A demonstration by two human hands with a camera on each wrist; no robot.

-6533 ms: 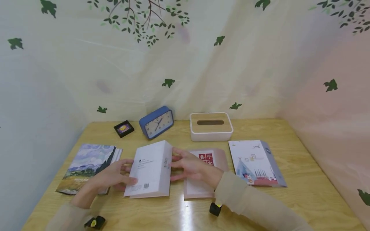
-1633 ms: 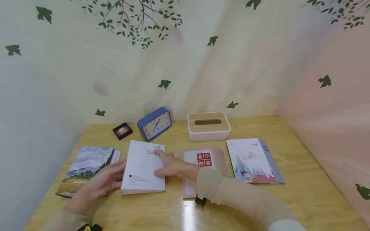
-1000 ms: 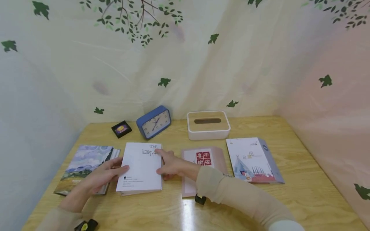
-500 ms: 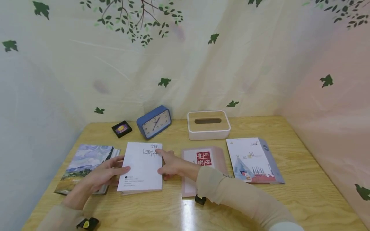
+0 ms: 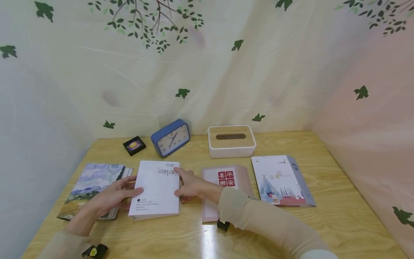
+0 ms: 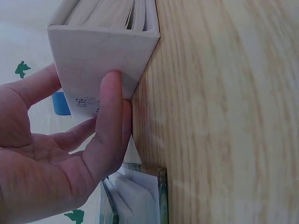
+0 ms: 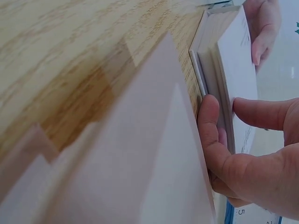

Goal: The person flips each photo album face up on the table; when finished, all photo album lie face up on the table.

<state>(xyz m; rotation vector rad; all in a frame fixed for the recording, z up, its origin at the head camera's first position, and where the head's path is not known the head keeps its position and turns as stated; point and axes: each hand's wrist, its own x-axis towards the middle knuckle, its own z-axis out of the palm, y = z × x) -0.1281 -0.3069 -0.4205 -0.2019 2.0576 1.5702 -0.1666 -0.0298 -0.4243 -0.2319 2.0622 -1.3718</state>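
A thick white photo album (image 5: 156, 189) with a Chinese title at its top right lies in front of me, cover up. My left hand (image 5: 113, 197) grips its left side, thumb on the cover. In the left wrist view, fingers (image 6: 110, 100) press along the broad white spine (image 6: 93, 51). On the opposite side my right hand (image 5: 191, 185) holds the edge. The right wrist view shows that thumb (image 7: 261, 112) on the cover and the other fingers at the page side. A landscape-painted album (image 5: 92, 185) lies just left of the left hand.
Under the right forearm lies a pink album (image 5: 244, 180) with red squares. Farther right is a white and blue-grey album (image 5: 276, 180). Behind stand a small black box (image 5: 134, 145), a blue clock (image 5: 171, 138) and a tissue box (image 5: 231, 151) near the curtain.
The white album has turned from its back, spine at right, to its titled cover, spine at left. My right hand has shifted onto its right edge. Over the last second both hands hardly move.
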